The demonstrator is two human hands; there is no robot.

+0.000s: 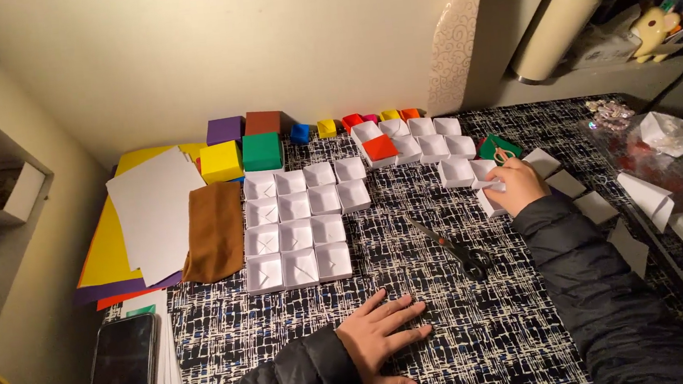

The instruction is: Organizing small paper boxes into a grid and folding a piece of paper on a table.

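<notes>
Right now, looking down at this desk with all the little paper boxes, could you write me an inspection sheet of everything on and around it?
Surface: desk under a black-and-white patterned cloth.
Job's things: open white folded-paper boxes in rows; one white paper box at the right hand; closed coloured paper cubes along the wall.
Clutter: black-handled scissors, brown cloth, white and yellow paper sheets, dark phone, white paper squares.
Grippers: left hand flat on the cloth, empty; right hand closed on the white box.
Cables: nothing seen.
Surroundings: cream wall, cream flask, yellow toy figure.
</notes>
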